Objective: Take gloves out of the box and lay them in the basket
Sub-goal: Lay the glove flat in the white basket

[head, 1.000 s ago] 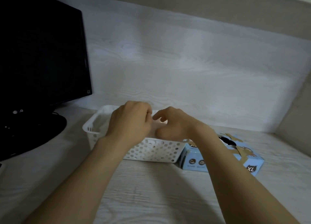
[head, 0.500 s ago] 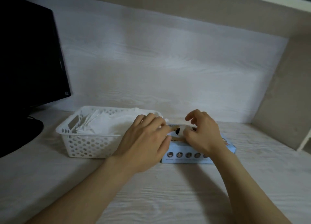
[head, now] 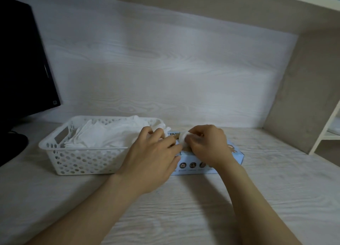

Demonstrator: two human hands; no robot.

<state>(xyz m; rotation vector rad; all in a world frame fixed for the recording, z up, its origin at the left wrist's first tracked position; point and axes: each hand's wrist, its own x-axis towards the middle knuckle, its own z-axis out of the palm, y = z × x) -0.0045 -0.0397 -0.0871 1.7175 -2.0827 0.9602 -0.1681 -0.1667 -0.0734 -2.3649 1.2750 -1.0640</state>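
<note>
left hand [head: 152, 156] flat on box [head: 236, 153], fingers straight | right hand [head: 206, 145] pinches glove [head: 183, 140] | basket [head: 55, 149] just left of box, side panel [head: 303, 97] well right

No fully legible text, row of round pictogram signs on front face of light-blue glove box [head: 206, 168] at frame centre, dark print on box top unreadable, small badge on monitor [head: 22, 61] lower corner unreadable.

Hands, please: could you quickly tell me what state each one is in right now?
Left hand: open, resting on the box.
Right hand: closed, pinching a glove at the box top.
</note>
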